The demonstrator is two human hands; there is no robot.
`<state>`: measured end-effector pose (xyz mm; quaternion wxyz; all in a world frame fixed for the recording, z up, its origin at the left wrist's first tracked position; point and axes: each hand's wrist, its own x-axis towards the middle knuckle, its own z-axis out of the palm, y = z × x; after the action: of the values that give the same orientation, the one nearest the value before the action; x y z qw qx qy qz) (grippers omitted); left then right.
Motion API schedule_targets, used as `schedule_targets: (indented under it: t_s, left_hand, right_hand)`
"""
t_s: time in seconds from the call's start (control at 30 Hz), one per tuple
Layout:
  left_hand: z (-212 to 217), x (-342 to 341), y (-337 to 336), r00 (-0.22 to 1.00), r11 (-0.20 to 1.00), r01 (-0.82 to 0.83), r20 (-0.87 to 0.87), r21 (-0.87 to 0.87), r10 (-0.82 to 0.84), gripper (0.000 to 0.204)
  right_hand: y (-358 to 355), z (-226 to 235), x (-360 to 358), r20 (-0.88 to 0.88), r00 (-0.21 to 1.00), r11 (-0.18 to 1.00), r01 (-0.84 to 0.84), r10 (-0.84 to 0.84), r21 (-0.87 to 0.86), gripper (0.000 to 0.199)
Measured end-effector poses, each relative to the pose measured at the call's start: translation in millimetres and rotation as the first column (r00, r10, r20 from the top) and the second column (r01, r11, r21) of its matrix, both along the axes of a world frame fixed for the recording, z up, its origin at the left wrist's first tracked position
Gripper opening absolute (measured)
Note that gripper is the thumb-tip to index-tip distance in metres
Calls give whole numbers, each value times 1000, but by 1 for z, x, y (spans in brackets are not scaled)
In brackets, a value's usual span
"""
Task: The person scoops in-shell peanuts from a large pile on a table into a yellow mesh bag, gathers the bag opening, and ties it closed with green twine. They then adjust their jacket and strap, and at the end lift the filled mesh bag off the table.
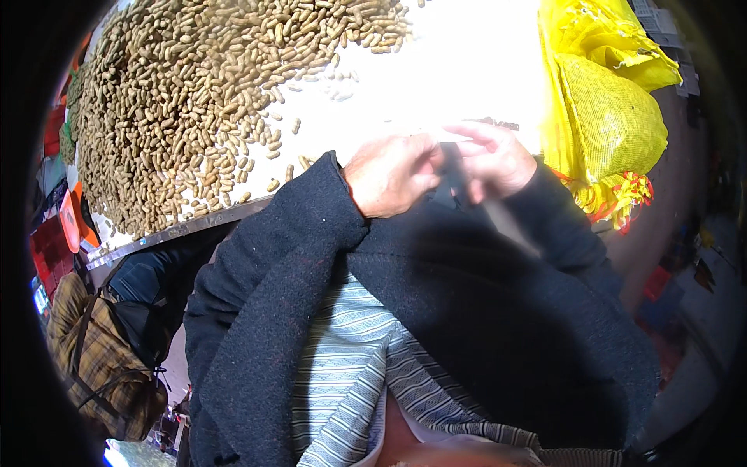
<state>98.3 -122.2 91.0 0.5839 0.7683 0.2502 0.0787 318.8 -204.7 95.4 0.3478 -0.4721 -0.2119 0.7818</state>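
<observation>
My left hand [394,173] is closed, its fingers curled at the near edge of the white table. Against its fingertips is a narrow dark thing [450,165], too blurred to name. Facing it from the right, my right hand [498,162] has its fingers apart, the upper ones stretched toward the left hand. Motion softens its outline, and I see nothing plainly gripped there. Unshelled peanuts [187,101] cover the left and far left of the table, with a few loose ones [289,173] beside my left sleeve.
The white tabletop [467,62] is glaringly bright, with a metal edge [183,227] along the near side. Yellow mesh sacks [611,117] with red ties stand at the right. At lower left are a plaid garment [97,350] and an orange object [74,216].
</observation>
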Motion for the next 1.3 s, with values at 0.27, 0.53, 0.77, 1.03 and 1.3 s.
schedule_targets:
  t_s: [0.27,0.53,0.77,1.03,1.3]
  left_hand:
    - [-5,6,0,995,991,-74,-77,-108,66,19]
    - [-9,13,-2,965,982,-169,-190,84,182,18]
    - [-4,1,-1,992,976,77,-80,-204,-95,16]
    - [1,-5,5,963,941,218,-100,-260,-251,9]
    - [-10,1,-6,995,928,89,-9,-362,-99,16]
  right_hand:
    - [-3,-6,-11,96,995,999,38,-39,12,72]
    - [0,3,-20,289,956,998,26,-41,53,53]
    - [-2,4,-4,372,926,997,35,-59,71,20]
    - [0,5,30,571,817,997,71,-79,36,16]
    - [13,11,5,547,788,930,84,-282,358,19]
